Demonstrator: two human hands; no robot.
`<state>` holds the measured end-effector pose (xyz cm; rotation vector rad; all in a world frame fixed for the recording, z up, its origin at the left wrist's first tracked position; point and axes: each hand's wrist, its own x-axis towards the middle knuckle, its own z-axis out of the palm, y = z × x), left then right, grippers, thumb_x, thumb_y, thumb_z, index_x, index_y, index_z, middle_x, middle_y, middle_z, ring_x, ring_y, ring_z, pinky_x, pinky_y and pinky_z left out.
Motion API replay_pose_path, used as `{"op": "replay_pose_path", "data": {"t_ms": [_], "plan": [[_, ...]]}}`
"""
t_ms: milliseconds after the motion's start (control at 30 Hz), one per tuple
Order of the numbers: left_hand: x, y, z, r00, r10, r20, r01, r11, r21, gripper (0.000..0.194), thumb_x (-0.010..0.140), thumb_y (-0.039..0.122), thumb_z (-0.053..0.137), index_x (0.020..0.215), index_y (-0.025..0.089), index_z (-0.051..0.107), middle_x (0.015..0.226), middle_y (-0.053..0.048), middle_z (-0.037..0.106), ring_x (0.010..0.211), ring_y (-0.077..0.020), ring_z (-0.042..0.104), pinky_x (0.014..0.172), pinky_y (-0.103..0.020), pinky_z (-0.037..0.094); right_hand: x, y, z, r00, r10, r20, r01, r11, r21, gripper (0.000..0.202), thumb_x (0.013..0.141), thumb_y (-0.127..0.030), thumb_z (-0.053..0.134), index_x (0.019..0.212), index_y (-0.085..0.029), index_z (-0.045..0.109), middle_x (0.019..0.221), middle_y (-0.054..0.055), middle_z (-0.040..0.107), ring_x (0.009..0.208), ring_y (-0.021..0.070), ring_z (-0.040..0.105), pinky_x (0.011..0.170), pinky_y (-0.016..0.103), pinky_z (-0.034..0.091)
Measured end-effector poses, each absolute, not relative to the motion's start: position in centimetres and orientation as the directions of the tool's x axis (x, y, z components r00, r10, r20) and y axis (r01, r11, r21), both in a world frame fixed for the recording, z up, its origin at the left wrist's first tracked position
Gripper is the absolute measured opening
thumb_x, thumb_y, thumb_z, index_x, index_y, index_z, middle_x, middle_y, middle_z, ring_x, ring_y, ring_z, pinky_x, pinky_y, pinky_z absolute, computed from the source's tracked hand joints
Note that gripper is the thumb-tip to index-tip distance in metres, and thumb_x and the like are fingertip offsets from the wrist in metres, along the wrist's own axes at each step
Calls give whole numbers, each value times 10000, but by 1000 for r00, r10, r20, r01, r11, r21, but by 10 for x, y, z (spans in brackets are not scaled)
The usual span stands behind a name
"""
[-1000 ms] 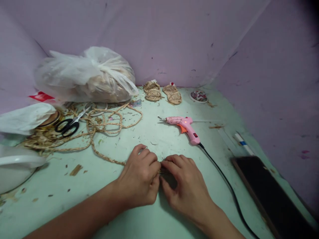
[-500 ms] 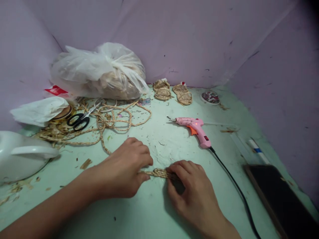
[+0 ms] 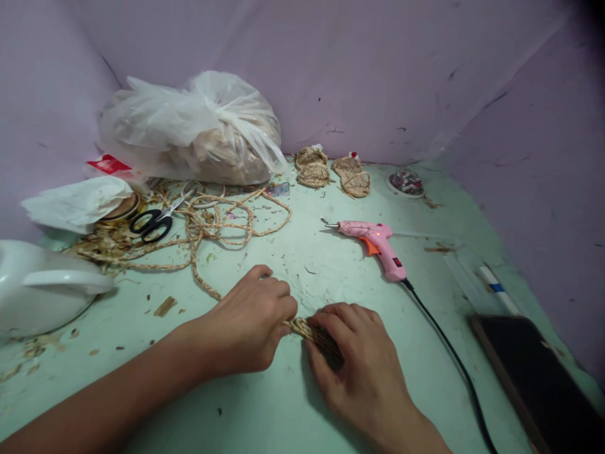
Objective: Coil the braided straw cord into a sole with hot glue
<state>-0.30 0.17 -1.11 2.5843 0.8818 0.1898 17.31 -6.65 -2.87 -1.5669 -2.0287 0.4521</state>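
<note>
My right hand (image 3: 362,353) is closed round a small coil of braided straw cord (image 3: 326,340), most of it hidden under the fingers. At the coil's left end, my left hand (image 3: 259,318) pinches the cord close against it. The same kind of braided cord (image 3: 205,280) runs from behind my left hand back to a loose tangle of loops on the table. Both hands are low over the pale green tabletop, with only a small gap between them.
A pink glue gun (image 3: 378,243) lies right of centre, its black cable (image 3: 439,340) trailing forward. Black-handled scissors (image 3: 158,221) rest among straw scraps. Around stand a stuffed plastic bag (image 3: 227,135), two woven soles (image 3: 313,167), a bead dish (image 3: 406,184), a white jug (image 3: 42,290) and a phone (image 3: 534,378).
My left hand has moved closer to my right hand, shortening the stretch of cord between them. The coil has tilted a little in my right hand. The view has shifted slightly.
</note>
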Motion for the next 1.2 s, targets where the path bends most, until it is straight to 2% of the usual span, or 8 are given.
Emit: {"op": "replay_pose_path", "data": {"t_ms": [267, 567, 767, 900, 1000, 1033, 1100, 1200], "plan": [[1, 3, -12, 836, 547, 50, 481, -772, 416, 204, 743, 90, 454, 574, 173, 533, 615, -21, 547, 662, -159, 523, 784, -373, 378, 172, -67, -33, -148, 956, 254, 780, 271, -565, 94, 715, -141, 554, 776, -180, 613, 727, 36, 616, 687, 203, 549, 653, 362, 348], [-2, 8, -18, 790, 609, 61, 516, -716, 469, 160, 776, 129, 478, 651, 162, 571, 664, -18, 564, 662, -148, 516, 788, -368, 379, 171, -67, -29, -213, 943, 257, 783, 322, -532, 165, 699, -103, 540, 805, -183, 638, 789, 55, 653, 705, 214, 547, 652, 374, 332], [-1, 10, -20, 792, 601, 106, 522, -758, 390, 179, 788, 130, 465, 643, 165, 565, 659, -24, 545, 672, -160, 507, 799, -392, 380, 169, -66, -26, -216, 948, 234, 794, 310, -524, 144, 692, -106, 537, 752, -192, 636, 757, 43, 652, 693, 212, 546, 661, 382, 333], [0, -6, -7, 720, 587, 371, 475, -806, 355, 117, 759, 106, 498, 773, 160, 601, 793, -70, 596, 740, -184, 515, 751, -377, 392, 176, -65, -27, -67, 960, 270, 801, 213, -559, 68, 707, -161, 558, 722, -201, 610, 685, 24, 628, 660, 202, 548, 656, 372, 356], [6, -31, -3, 558, 600, 573, 421, -800, 427, 115, 752, 95, 518, 710, 179, 585, 687, -30, 594, 629, -146, 496, 618, -298, 379, 186, -63, -28, 131, 947, 292, 733, 106, -672, 34, 729, -193, 561, 747, -209, 585, 680, 5, 612, 600, 169, 545, 618, 335, 396], [10, -39, -4, 510, 699, 501, 415, -710, 568, 124, 770, 106, 511, 698, 178, 582, 653, -12, 580, 609, -128, 504, 599, -270, 380, 188, -62, -27, 174, 939, 296, 707, 90, -701, 31, 737, -197, 563, 757, -209, 582, 689, 2, 612, 591, 161, 548, 605, 322, 408], [18, -50, -10, 458, 881, 119, 436, -339, 833, 186, 809, 174, 480, 646, 179, 569, 576, 25, 519, 526, -90, 469, 509, -216, 350, 190, -62, -27, 184, 921, 342, 706, 119, -699, 29, 743, -193, 574, 767, -210, 581, 710, 3, 619, 606, 159, 562, 608, 313, 420], [28, -52, -18, 396, 878, -268, 377, 111, 920, 229, 806, 290, 424, 656, 171, 549, 530, 40, 453, 491, -90, 423, 472, -206, 343, 186, -66, -27, 70, 872, 484, 791, 247, -560, 69, 736, -174, 593, 799, -201, 589, 746, 23, 639, 671, 182, 579, 642, 332, 410]]}}
